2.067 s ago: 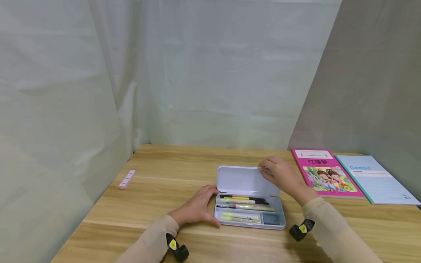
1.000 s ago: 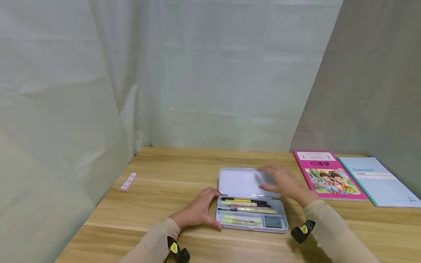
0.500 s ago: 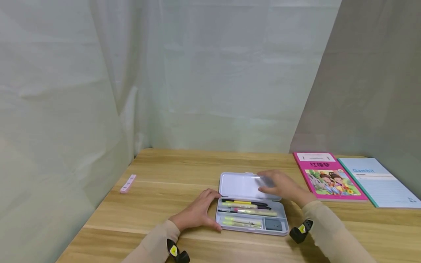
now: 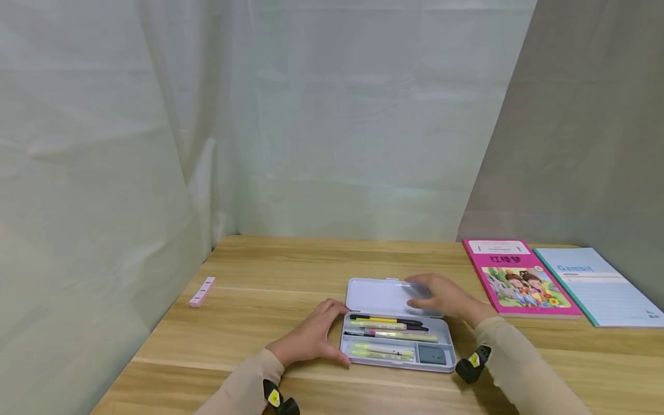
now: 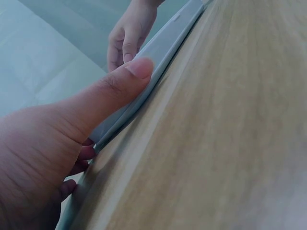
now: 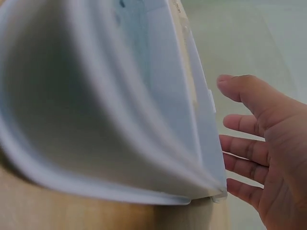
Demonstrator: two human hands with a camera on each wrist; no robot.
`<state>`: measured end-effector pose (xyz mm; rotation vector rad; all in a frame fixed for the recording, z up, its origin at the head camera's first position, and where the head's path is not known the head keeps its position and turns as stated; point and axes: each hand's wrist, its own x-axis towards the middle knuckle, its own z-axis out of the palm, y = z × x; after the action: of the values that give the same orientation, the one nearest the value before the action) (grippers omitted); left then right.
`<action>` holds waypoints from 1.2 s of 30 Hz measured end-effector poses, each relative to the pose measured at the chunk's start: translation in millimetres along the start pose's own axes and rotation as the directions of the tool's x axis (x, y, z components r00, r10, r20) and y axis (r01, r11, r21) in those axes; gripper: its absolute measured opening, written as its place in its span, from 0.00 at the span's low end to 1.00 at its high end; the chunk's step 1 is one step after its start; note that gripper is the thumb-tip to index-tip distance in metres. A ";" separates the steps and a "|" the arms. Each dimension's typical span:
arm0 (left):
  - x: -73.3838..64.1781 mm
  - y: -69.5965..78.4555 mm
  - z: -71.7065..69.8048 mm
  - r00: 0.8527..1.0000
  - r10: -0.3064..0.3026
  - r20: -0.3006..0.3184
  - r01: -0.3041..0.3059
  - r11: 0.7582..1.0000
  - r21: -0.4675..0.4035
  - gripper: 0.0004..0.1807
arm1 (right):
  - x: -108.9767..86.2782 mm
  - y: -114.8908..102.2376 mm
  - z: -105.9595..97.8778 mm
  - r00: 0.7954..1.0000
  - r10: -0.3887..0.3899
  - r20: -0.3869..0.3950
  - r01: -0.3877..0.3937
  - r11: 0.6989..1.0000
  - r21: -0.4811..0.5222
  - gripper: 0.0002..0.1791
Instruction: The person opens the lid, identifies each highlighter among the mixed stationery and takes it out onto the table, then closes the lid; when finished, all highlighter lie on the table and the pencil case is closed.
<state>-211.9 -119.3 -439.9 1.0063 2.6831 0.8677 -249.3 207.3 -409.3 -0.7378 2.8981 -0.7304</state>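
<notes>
A white pencil case (image 4: 442, 329) lies with its lid (image 4: 376, 295) swung back. Inside, a yellow-and-black pen (image 4: 381, 319) and other pens lie in the far compartment. Pale yellow pens (image 4: 381, 353) and a dark grey block (image 4: 432, 354) fill the near ones. My left hand (image 4: 308, 335) holds the case's left end, thumb at the near corner and fingers at the far one. In the left wrist view its thumb (image 5: 115, 86) lies against the case edge. My right hand (image 4: 448, 297) is at the lid's right part, fingers loosely extended; contact is unclear in the right wrist view.
To the right lie a pink picture book (image 4: 524, 287) and a light blue notebook (image 4: 596, 288). A small pink strip-shaped item (image 4: 202, 291) rests on the wooden table (image 4: 270, 262) at the left. Pale curtains (image 4: 353, 144) hang behind.
The lid has tipped further back and down. My right hand has gone down along with it, from pinching its top edge to loosely extended fingers. The left hand stays at the case's left end.
</notes>
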 end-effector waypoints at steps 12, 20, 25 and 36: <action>-0.3 2.1 -0.8 1.000 0.015 0.004 -0.015 1.000 0.020 0.51 | -1.6 -0.1 2.3 0.999 0.042 0.014 -0.043 0.999 0.021 0.34; 0.1 2.7 -1.8 0.999 0.046 -0.017 -0.044 0.990 0.133 0.53 | -0.9 -2.7 -0.9 0.999 0.047 0.004 -0.047 0.999 0.015 0.35; -0.7 4.3 -3.3 0.998 0.062 -0.027 -0.054 0.973 0.224 0.55 | 1.7 -3.8 -2.8 1.000 0.016 -0.014 -0.017 1.000 -0.024 0.34; -3.6 11.1 -7.6 0.992 0.121 -0.029 -0.103 0.932 0.348 0.58 | -1.4 -9.3 -8.4 0.999 -0.006 -0.036 0.004 0.999 -0.049 0.33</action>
<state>-205.5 -118.4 -427.6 1.2324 2.9110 0.4449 -245.6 204.4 -397.6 -0.7451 2.9581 -0.6823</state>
